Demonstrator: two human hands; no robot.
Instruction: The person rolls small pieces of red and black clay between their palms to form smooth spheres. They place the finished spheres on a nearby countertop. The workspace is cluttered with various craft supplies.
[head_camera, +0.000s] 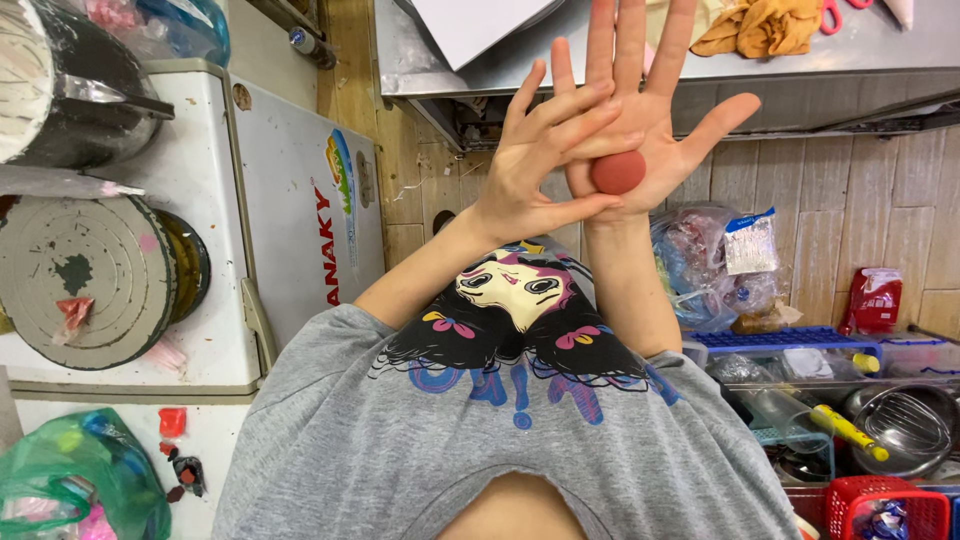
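Two hands press a small red ball between the palms

The right hand (650, 120) is flat with fingers spread, the left hand (545, 150) lies across it, fingers straight; the red ball (617, 172) sits between them, looks soft and light, best held gently by the palms

Smooth matt red dough ball (617, 172)

White chest freezer (290, 190) at left, green plastic bag (80, 475) near left, red basket (885, 505) near right, metal bowl (910, 425) beside it.
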